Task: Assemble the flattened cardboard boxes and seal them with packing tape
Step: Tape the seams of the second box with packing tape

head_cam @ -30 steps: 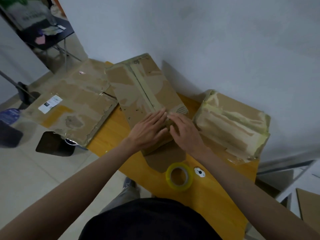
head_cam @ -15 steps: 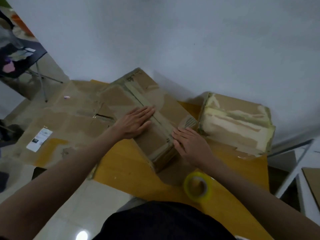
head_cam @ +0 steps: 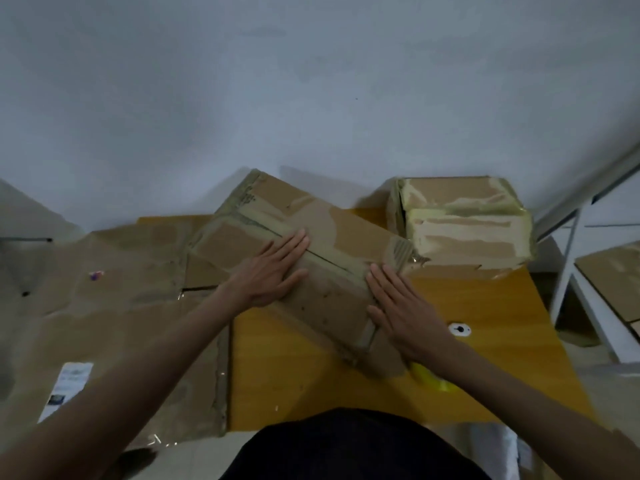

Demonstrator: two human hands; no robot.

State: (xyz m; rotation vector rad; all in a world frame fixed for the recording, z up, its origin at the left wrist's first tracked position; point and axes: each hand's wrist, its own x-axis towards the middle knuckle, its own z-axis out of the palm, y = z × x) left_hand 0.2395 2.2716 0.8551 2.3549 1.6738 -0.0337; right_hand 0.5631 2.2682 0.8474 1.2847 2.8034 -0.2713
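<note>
Cardboard box (head_cam: 311, 258) lies slantwise across the far half of the orange table (head_cam: 304, 375), its long top facing up with the two top flaps meeting along a dark centre seam, and its right corner just beside a second, already taped box (head_cam: 464, 226) that stands against the wall. It looks empty, so I judge it light and easy to shove about, yet the worn, scuffed board is probably soft at the creases and will buckle if pressed hard over the hollow middle — better to bear down near the edges and corners, where the walls give support. The left hand (head_cam: 273, 271) lies flat on the top with fingers straight and close together, reaching the seam; the right hand (head_cam: 401, 306) is spread, flat against the near right end of the box. Both press rather than grasp. A roll of yellow packing tape (head_cam: 431, 377) is on the table, mostly hidden under the right forearm. Flattened cardboard (head_cam: 114, 306) hangs off the table's left side, bearing a white printed label (head_cam: 67, 388) — its writing is too blurred to read. Faint dark print runs along the box's far left edge, also illegible, and no brand can be made out anywhere.
</note>
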